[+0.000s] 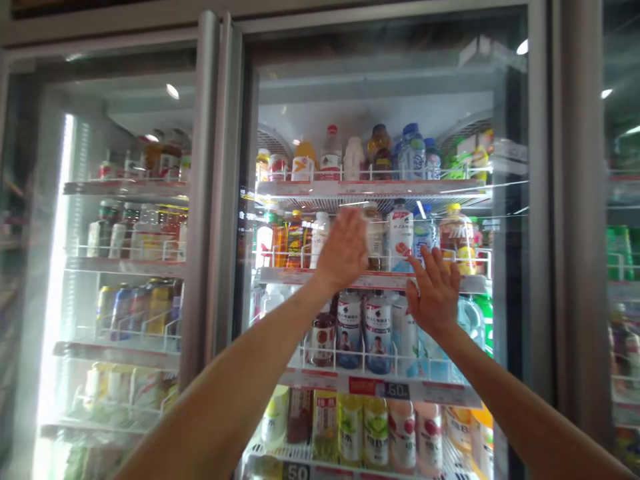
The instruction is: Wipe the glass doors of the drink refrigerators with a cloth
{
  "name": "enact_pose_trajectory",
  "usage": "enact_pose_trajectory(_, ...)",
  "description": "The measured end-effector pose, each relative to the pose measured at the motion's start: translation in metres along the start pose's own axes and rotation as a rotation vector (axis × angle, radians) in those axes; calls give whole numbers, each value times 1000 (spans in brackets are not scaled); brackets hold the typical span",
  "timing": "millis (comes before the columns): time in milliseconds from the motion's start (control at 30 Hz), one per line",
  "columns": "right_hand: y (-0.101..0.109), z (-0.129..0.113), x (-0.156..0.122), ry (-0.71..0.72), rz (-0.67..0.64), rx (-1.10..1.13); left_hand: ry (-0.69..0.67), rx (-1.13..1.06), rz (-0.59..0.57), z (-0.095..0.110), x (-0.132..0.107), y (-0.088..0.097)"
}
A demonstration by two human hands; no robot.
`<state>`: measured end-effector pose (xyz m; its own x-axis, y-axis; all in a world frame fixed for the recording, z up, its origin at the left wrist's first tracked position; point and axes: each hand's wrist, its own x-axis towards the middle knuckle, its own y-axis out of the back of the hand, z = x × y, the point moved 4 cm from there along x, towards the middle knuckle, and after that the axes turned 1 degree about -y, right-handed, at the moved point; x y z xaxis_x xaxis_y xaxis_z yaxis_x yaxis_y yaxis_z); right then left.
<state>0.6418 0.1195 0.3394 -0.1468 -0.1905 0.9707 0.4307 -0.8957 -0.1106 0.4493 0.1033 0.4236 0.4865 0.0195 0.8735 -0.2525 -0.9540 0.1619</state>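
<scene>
The left hand (343,248), slightly blurred, is raised flat and grasps nothing; to its right, the right hand (435,291) has loosely spread fingers, also holding nothing. Both are in front of the middle glass door (377,87); I cannot tell whether they touch it. On the far side, a white-labelled bottle (401,233) stands between them

Before me, the white-railed top shelf (367,189) carries a red-capped bottle (331,160) and a blue-capped bottle (412,157) among others; on the second shelf (290,276) I see a yellow-capped bottle (457,237). Below, the third shelf (320,381) bears dark-capped bottles (379,333), and my lowest visible shelf (340,472) holds yellow-green bottles (376,433) beside pink bottles (401,437).
</scene>
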Motion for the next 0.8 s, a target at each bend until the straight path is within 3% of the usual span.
enact_pose_trajectory(67, 2, 7, 1, 17, -33, 4, -237, -44, -110, 21, 4, -8)
enact_pose_trajectory(100, 3, 13, 1, 29, -52, 2, -240, -42, -101, 19, 8, -6)
enact_pose_trajectory(133, 4, 20, 1, 30, -61, -7, -155, -23, -46, 8, 13, -1)
enact_pose_trajectory(200, 8, 40, 0, -19, -33, -47, 156, 32, 133, -19, 22, 11)
enact_pose_trajectory(267, 11, 57, -1, -93, 18, -94, 327, 54, 225, -24, 26, 12)
enact_pose_trajectory(333, 11, 67, -2, -123, 36, -117, 166, 24, 146, 5, 30, -3)
enact_pose_trajectory(400, 11, 71, -3, -103, 22, -116, -175, -21, -16, 46, 31, -22)
enact_pose_trajectory(467, 14, 75, -3, -72, 7, -114, -402, -40, -121, 68, 33, -32)
enact_pose_trajectory(533, 18, 82, -5, -58, -3, -123, -333, -24, -79, 57, 47, -31)
enact_pose_trajectory(600, 23, 92, -7, -79, -12, -139, -39, 3, 77, 30, 65, -23)
enact_pose_trajectory(667, 25, 101, -9, -99, -34, -140, 162, 1, 184, 23, 72, -22)
enact_pose_trajectory(733, 26, 105, -12, -98, -46, -127, 88, -30, 142, 51, 68, -33)
enact_pose_trajectory(800, 26, 107, -13, -90, -25, -114, -151, -60, 13, 96, 55, -48)
